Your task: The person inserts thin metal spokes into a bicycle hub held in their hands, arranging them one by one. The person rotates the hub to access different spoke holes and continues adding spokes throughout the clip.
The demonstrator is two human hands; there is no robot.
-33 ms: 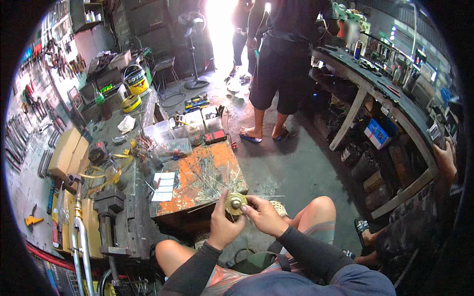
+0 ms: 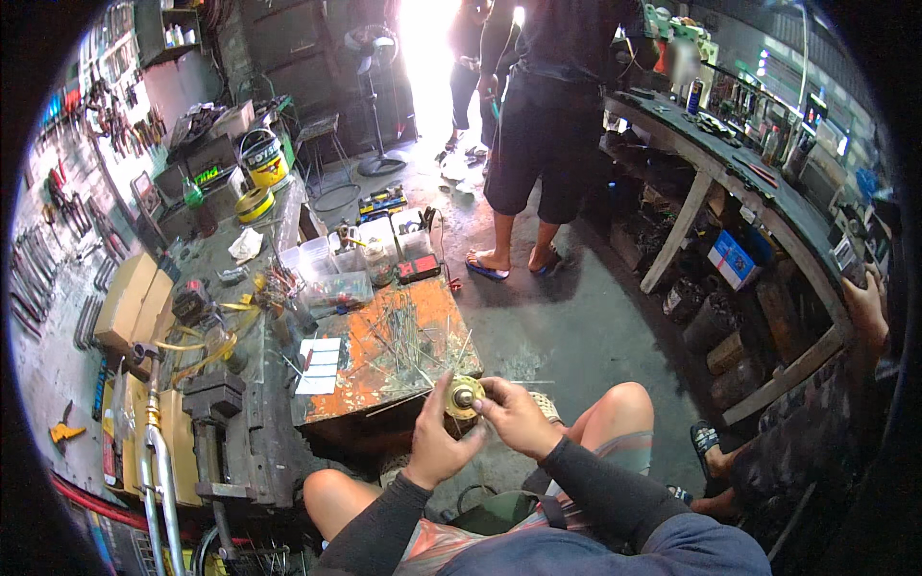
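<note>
A round gold wheel hub (image 2: 464,395) with a metal axle end at its centre is held up between my hands, over my lap. My left hand (image 2: 442,444) supports its left side, fingers pointing up and thumb spread below. My right hand (image 2: 519,419) pinches the right edge between thumb and fingers. Thin wire spokes (image 2: 396,331) lie in a loose pile on the worn orange tabletop (image 2: 447,309) just beyond. One thin rod sticks out to the right behind my right hand. A white paper sheet (image 2: 320,372) lies left of the spokes.
A cluttered bench with a vise (image 2: 213,394) stands at my left. Clear plastic bins (image 2: 341,288) sit behind the spokes. One person in dark shorts (image 2: 538,134) stands ahead; another person's hand (image 2: 867,305) is at the right, by a long workbench (image 2: 711,144).
The hub has shifted slightly to the right and turned a little, its axle end tilting more into view. My left hand has moved with it, its thumb more spread.
</note>
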